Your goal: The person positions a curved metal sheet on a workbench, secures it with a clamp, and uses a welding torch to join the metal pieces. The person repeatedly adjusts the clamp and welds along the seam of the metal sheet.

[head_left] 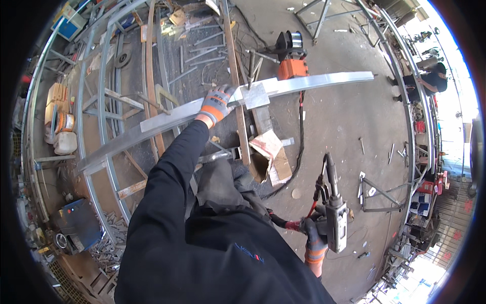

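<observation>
My left hand (216,104), in a grey and orange glove, is closed over a long silvery metal tube (169,117) that lies across the bench frame. Just right of it, a square metal plate (255,96) sits at the tube, with an upright clamp (251,66) beside it. Low on the right, my right hand (316,240) wears a matching glove and grips a handheld welding gun (335,220). The gun's nozzle points up and away from me, apart from the tube. Part of my right hand is hidden behind the gun body.
An orange wire feeder (292,68) with a wire spool stands beyond the tube, and a black cable (302,126) runs from it. An open cardboard box (267,154) is below the plate. Metal rails fill the left. At far right is another person (430,81).
</observation>
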A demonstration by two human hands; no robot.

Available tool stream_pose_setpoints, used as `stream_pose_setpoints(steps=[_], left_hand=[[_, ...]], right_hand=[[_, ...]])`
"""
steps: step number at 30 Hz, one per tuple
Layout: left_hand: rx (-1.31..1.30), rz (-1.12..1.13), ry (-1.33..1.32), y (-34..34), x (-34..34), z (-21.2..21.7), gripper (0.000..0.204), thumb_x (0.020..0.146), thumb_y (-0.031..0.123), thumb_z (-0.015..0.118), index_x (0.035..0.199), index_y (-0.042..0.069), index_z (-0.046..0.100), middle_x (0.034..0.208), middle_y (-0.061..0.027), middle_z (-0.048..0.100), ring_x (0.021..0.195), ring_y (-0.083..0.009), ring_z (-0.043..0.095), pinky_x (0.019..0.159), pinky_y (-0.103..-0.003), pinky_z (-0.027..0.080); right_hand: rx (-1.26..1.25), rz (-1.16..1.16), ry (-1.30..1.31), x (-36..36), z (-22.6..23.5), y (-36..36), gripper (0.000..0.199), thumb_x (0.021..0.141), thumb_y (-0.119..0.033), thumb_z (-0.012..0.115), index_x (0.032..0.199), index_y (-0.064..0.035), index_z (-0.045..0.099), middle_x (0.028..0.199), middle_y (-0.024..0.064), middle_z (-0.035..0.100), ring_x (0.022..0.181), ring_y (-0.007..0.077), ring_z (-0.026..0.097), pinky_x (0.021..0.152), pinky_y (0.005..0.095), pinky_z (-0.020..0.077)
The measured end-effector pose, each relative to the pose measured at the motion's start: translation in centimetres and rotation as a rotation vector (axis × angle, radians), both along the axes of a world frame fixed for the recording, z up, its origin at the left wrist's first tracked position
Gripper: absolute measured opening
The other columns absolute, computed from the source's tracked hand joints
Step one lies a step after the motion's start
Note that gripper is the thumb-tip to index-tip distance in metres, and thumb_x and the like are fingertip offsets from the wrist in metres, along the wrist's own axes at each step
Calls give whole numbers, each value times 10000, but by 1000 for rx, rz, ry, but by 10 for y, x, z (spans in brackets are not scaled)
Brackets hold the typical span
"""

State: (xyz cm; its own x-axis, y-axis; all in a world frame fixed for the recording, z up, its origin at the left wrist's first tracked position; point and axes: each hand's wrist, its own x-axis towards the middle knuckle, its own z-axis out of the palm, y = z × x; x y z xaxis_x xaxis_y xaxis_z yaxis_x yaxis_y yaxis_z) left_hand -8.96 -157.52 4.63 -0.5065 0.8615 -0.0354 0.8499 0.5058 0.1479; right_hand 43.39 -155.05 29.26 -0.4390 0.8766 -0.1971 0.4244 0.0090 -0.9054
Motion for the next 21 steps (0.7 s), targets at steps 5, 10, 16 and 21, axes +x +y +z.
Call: stream_pose_setpoints(steps=[5, 10, 16, 21], left_hand=[[-29, -154, 313, -19, 0, -21, 639, 1065, 207, 588, 1702, 239, 545, 1762, -179, 492, 1509, -391, 583, 1221, -597, 451], [101, -211, 287, -34, -2, -16, 498, 1086, 279, 612, 1575, 208, 677, 1702, -168, 559, 1491, -398, 583, 1247, -606, 412], [213, 205, -340, -8, -29, 2, 763, 964, 560, 809, 1544, 88, 656, 1536, -219, 668, 1386, -443, 626, 1186, -553, 481], [-168, 176, -751, 28, -67, 11, 741, 989, 524, 790, 1563, 79, 644, 1417, -232, 748, 1352, -425, 682, 1148, -519, 518]], right_hand=[[2, 85, -108, -20, -15, 12, 519, 905, 3, 793, 1404, 39, 659, 1037, 53, 676, 871, 152, 665, 804, 338, 573], [-46, 46, -177, -60, -17, 20, 515, 897, -21, 804, 1389, 44, 666, 1041, 42, 676, 901, 166, 670, 851, 343, 569], [-24, -33, -243, -149, -33, 30, 374, 967, -54, 854, 1312, 5, 721, 1003, 20, 722, 916, 151, 680, 872, 342, 573], [-1, -27, -371, -198, -28, 27, 212, 930, -106, 873, 1100, -11, 791, 940, 47, 725, 873, 203, 676, 809, 374, 542]])
